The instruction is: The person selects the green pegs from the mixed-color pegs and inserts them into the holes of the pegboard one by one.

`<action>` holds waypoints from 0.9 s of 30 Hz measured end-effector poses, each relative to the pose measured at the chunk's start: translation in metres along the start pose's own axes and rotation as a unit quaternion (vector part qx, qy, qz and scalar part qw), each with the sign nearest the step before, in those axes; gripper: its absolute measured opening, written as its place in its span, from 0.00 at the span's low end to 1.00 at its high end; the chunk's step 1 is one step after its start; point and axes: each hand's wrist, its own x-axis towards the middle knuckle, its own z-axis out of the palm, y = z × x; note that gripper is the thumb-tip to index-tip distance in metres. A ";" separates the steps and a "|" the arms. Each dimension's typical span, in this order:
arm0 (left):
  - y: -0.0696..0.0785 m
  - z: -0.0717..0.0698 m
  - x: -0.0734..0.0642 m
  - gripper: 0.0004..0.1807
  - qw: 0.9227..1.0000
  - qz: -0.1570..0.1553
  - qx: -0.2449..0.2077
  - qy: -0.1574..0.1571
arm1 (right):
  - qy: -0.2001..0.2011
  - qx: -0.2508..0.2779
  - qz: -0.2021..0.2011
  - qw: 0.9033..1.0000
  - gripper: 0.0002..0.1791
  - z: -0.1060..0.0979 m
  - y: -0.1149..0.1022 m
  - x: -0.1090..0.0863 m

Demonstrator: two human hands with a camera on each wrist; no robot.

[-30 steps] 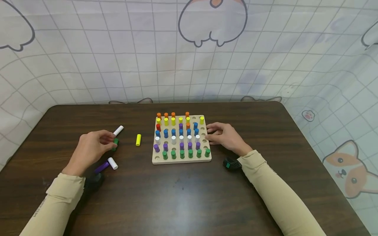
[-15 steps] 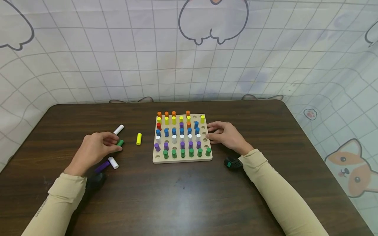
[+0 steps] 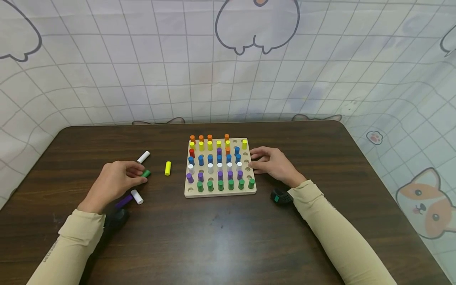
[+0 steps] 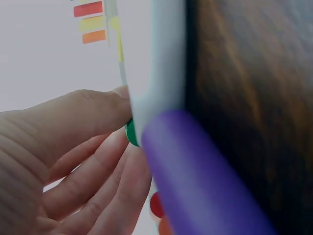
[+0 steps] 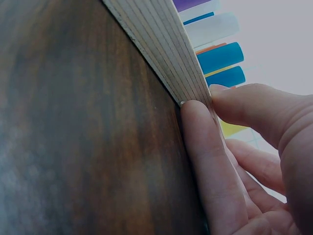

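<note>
My left hand (image 3: pixel 115 181) pinches a short green peg (image 3: pixel 146 173) between thumb and fingers, low over the table at the left. The left wrist view shows the green peg's round end (image 4: pixel 131 133) under the thumb, partly covered by a white peg (image 4: pixel 161 49) in front. Beside this hand lie a purple peg (image 3: pixel 124 201), a white peg (image 3: pixel 137 196) and another white peg (image 3: pixel 143 157). My right hand (image 3: pixel 273 166) grips the right edge of the wooden pegboard (image 3: pixel 210 194), thumb at its top edge and a finger along its layered side (image 5: pixel 161 49).
Rows of orange, yellow, blue, white, purple and green pegs stand in the board, with some bare holes. A yellow peg (image 3: pixel 168 168) lies left of the board. The dark wood table (image 3: pixel 221 241) meets a printed cloth backdrop (image 3: pixel 199 79) at the back.
My left hand has shifted slightly right, and the green peg in it now points out past the fingertips. My right hand has stayed at the board's edge.
</note>
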 end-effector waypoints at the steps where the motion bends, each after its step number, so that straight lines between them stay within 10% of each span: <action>1: 0.001 0.000 0.000 0.17 1.000 0.000 -0.001 0.000 | 0.000 0.000 -0.001 1.000 0.28 0.000 0.000 0.000; 27: 0.018 -0.006 -0.014 0.13 0.998 0.052 -0.001 0.022 | -0.004 0.003 -0.003 1.000 0.29 0.000 -0.004 -0.002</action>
